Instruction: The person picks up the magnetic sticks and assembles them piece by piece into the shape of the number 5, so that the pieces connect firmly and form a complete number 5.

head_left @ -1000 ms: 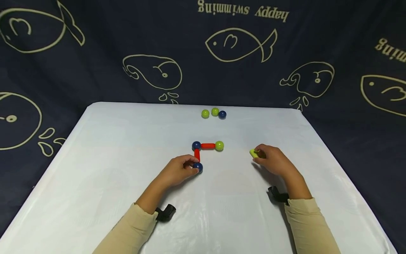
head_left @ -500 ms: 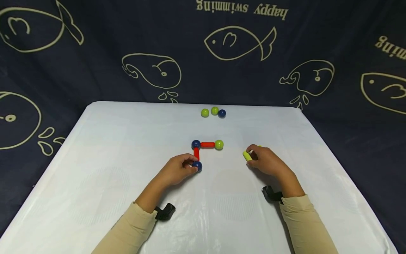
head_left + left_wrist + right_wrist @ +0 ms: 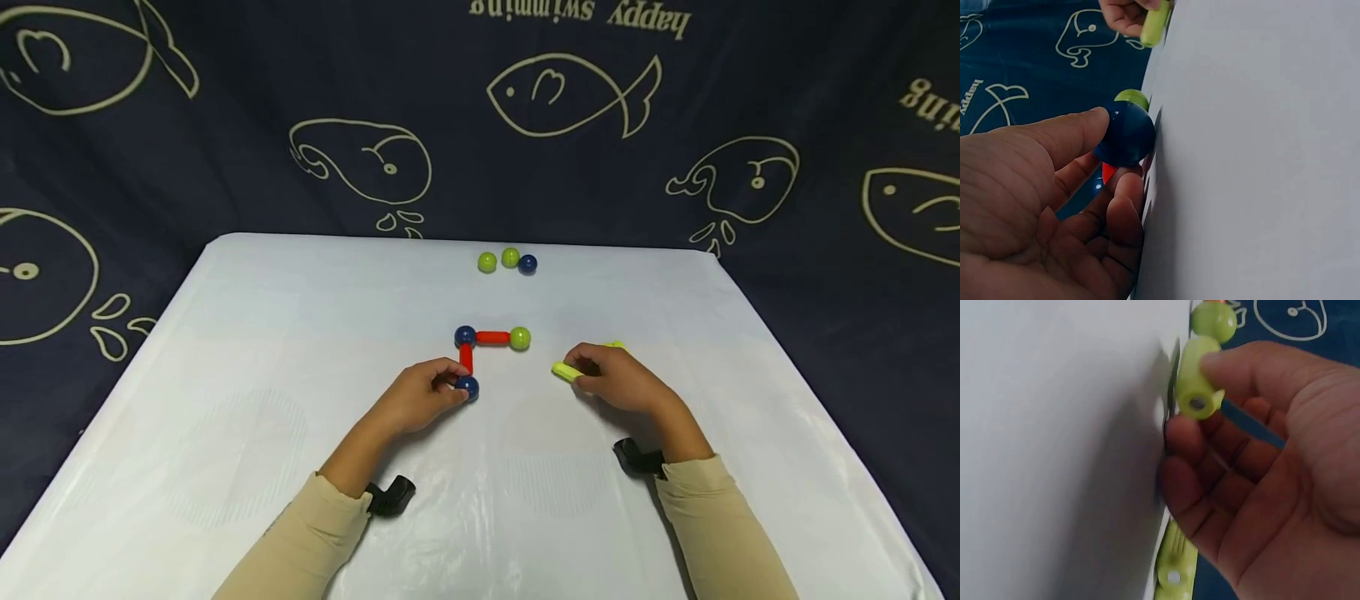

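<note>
My left hand (image 3: 422,396) pinches a blue ball (image 3: 1125,134) between thumb and fingers. From that ball a red rod (image 3: 467,358) runs up to another blue ball (image 3: 465,337). There a second red rod (image 3: 492,337) leads right to a green ball (image 3: 520,338), so the pieces form a corner lying on the table. To the right, my right hand (image 3: 626,379) pinches a yellow-green rod (image 3: 566,372) just above the table, pointing toward the corner shape. In the right wrist view a metal tip shows in that rod's near end.
More yellow-green pieces (image 3: 1175,565) lie behind my right hand, mostly hidden by it in the head view. Two green balls (image 3: 487,262) and a blue ball (image 3: 528,264) rest near the far edge of the white table (image 3: 337,292). A dark printed cloth (image 3: 465,200) hangs beyond.
My right hand has moved left with the yellow-green rod, which now points more to the left. Another yellow-green piece shows behind that hand. The left hand stays on the blue ball.
</note>
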`<state>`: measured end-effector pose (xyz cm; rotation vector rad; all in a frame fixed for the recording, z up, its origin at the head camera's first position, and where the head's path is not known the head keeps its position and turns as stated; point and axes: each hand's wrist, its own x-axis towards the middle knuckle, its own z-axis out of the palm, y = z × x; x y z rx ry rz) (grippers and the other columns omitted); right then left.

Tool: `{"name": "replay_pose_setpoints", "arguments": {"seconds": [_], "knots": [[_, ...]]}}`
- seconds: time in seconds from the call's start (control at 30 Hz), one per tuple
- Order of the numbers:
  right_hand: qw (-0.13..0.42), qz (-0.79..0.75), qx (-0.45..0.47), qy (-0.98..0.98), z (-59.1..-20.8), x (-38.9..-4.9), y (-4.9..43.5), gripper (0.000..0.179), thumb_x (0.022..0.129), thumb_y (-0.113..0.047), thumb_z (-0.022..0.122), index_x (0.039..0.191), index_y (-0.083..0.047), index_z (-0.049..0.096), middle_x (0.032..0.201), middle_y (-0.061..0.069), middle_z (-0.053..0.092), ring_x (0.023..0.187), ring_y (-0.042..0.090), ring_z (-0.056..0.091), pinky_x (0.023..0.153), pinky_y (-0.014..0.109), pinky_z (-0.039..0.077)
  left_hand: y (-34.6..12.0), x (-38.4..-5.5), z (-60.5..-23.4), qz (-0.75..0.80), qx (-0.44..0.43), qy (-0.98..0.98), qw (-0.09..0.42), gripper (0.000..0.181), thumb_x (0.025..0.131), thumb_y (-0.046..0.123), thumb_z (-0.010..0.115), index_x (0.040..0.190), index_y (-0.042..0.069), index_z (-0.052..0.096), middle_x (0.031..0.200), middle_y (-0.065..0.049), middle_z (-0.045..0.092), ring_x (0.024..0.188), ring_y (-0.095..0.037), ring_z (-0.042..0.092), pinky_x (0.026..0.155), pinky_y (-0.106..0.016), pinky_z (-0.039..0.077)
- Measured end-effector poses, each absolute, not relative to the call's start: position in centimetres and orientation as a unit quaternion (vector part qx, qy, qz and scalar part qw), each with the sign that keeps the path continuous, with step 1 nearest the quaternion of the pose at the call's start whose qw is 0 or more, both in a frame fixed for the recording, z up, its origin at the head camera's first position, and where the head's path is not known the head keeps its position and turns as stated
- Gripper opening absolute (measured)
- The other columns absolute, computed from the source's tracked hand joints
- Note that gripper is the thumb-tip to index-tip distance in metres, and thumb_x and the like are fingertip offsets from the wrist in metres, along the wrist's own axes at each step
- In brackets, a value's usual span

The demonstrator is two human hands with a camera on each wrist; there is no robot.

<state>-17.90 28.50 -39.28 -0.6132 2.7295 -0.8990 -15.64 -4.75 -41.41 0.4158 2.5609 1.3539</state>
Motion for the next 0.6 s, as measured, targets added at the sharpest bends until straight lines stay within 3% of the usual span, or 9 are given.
{"name": "replay_pose_setpoints", "arguments": {"seconds": [0.6], "knots": [[0.133, -0.364, -0.27, 0.881, -38.9, -17.0, 22.4, 0.022, 0.092, -0.004, 0.064, 0.111, -0.014, 0.066, 0.105, -0.002, 0.064, 0.093, 0.017, 0.059, 0.08, 0.035, 0.05, -4.6, -15.7, -41.3, 0.452, 0.136, 0.874, 0.111, 0.022, 0.09, 0.017, 0.073, 0.112, 0.016, 0.07, 0.096, 0.001, 0.065, 0.084, -0.015, 0.055, 0.077, -0.034, 0.045]]}}
